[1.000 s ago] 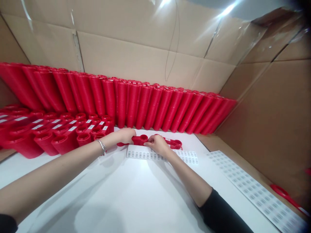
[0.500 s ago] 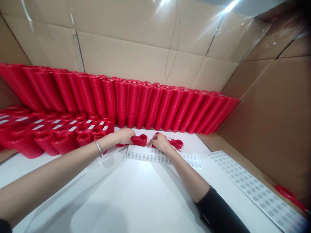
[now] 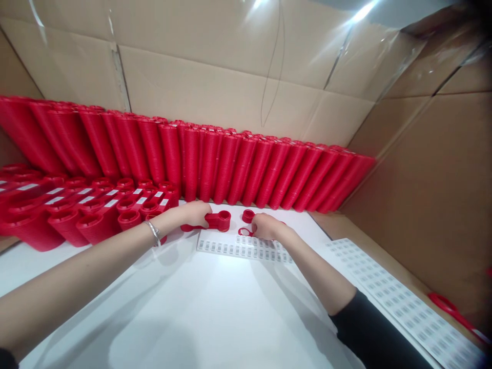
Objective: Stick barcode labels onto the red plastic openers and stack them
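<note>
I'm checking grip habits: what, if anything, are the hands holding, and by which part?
The left hand holds a red ring-ended piece at its middle; whether the right hand grips anything can't be told.

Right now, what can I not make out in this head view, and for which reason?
Red part at the left hand: head view, middle covered by that hand.
Whether the right hand grips anything: head view, the hand itself covers the spot.
Print on the middle label sheet: head view, too small.
Red stacks at left: head view, cut off by left edge.
</note>
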